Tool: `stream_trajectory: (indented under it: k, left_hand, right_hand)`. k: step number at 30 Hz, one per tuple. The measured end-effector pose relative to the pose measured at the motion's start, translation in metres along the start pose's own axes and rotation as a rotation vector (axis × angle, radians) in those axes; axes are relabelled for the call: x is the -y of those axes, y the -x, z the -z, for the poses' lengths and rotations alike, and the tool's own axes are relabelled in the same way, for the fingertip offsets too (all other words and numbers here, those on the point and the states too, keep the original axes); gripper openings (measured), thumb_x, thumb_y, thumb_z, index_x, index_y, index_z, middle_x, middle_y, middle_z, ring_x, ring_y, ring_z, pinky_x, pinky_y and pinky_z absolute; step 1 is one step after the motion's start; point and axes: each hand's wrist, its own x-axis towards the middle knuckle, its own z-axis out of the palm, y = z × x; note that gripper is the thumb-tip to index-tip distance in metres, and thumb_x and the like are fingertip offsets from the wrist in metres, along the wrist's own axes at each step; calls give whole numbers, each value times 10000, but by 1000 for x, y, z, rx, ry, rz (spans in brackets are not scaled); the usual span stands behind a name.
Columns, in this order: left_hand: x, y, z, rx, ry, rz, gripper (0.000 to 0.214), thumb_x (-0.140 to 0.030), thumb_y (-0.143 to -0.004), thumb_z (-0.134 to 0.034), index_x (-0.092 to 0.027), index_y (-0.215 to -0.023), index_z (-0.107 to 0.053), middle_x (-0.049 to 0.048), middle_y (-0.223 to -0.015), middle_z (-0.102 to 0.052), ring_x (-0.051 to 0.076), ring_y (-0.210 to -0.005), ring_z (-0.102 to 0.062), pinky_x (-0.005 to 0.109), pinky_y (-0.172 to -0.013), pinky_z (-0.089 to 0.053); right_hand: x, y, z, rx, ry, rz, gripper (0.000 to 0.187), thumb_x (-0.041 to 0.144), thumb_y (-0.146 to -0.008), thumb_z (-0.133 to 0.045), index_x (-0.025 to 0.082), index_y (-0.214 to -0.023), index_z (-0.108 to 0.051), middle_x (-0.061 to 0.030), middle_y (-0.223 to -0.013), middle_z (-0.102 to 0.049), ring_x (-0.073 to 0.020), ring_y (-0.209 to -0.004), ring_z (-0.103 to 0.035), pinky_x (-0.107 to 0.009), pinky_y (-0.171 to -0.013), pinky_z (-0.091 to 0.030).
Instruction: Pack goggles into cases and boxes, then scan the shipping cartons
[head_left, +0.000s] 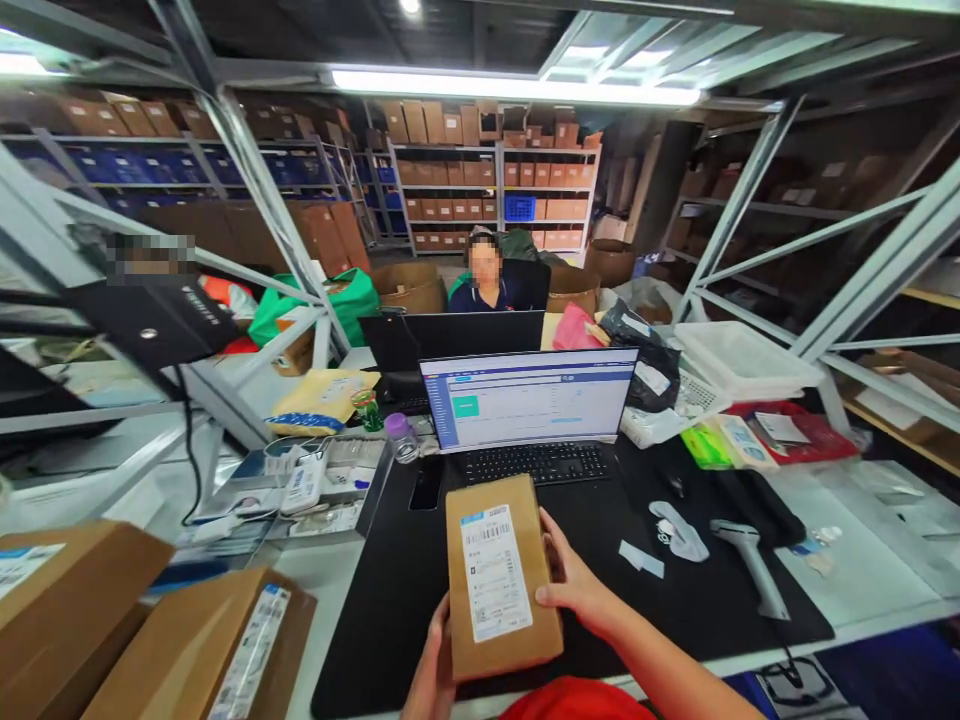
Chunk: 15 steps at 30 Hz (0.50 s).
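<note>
A brown cardboard box (540, 640) is held between both hands above the black desk mat (375, 610). On its upper face is a white shipping label (496, 575) with a barcode and small print. My right hand (570, 580) grips the right side, its thumb over the front edge. At the lower left, my left hand (435, 660) presses against the box's side, its fingers partly hidden. Just beyond the box lies a black keyboard (532, 463), below a lit monitor (532, 400). To the right a grey barcode scanner (754, 565) rests on the mat.
Two labelled cartons (172, 650) stand at the lower left. A phone (426, 484), a purple-lidded jar (402, 438) and a metal tray (367, 500) are left of the keyboard. A mouse (673, 482) and paper scraps (642, 559) lie right. A person (491, 290) sits behind the monitors.
</note>
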Motion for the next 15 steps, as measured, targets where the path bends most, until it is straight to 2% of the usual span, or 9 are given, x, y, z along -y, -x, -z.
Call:
stream_trajectory:
  k: [2,4,6,8,9,11,13,15]
  left_hand:
    - [-4,-3,-12,38,-99,21,842,-556,-685,-836,-248,-1418,-559,93,-1400,-645,351,-1411,-468,456,-1196,-352]
    - [-5,-4,-26,23,-183,142,864,-404,-642,-892,-174,-1409,-567,136,-1331,-685,380,-1346,-538,464,-1172,-391]
    - [-1,-6,-39,-30,-196,228,894,-323,-643,-881,-117,-1437,-527,174,-1260,-716,398,-1267,-604,487,-1124,-445]
    - [7,-9,-49,-103,-182,266,878,-324,-691,-834,-103,-1465,-486,187,-1213,-734,406,-1187,-656,507,-1049,-508]
    - [11,-11,-52,-144,-191,283,854,-321,-718,-808,-104,-1473,-474,188,-1189,-743,408,-1146,-679,511,-1003,-539]
    - [19,-17,-56,-223,-227,317,803,-308,-765,-761,-110,-1482,-458,180,-1134,-763,402,-1070,-714,503,-920,-584]
    - [24,-24,-56,-267,-256,330,785,-295,-794,-731,-129,-1500,-431,158,-1081,-779,387,-1011,-736,485,-861,-609]
    - [27,-33,-52,-305,-262,322,782,-287,-810,-706,-155,-1519,-405,127,-1027,-790,374,-977,-747,471,-828,-622]
  right_hand:
    - [-6,9,13,-37,78,-24,1391,562,-485,-925,317,-1607,-140,-125,-1570,-374,-349,-1448,-354,-536,-1214,-227]
    - [-12,15,22,-56,117,-21,1380,565,-480,-923,312,-1606,-167,-118,-1599,-336,-346,-1476,-311,-519,-1227,-211]
    - [-18,20,31,-40,123,-33,1380,583,-487,-916,309,-1611,-163,-116,-1596,-343,-338,-1466,-339,-500,-1218,-249]
    - [-24,23,44,-4,138,-72,1357,613,-524,-893,304,-1616,-149,-118,-1562,-390,-318,-1426,-402,-479,-1193,-303]
    - [-28,24,52,9,165,-94,1288,626,-581,-860,297,-1615,-167,-121,-1535,-424,-302,-1392,-445,-467,-1172,-337]
    - [-37,29,76,-5,295,-132,1010,585,-736,-768,269,-1579,-309,-124,-1454,-510,-265,-1278,-553,-428,-1097,-429]
    - [-45,38,106,-123,588,-172,707,456,-821,-713,256,-1467,-507,-107,-1355,-593,-227,-1112,-646,-369,-992,-505]
    - [-51,48,140,-314,906,-233,545,300,-834,-688,236,-1369,-606,-107,-1314,-621,-228,-1047,-674,-358,-973,-513]
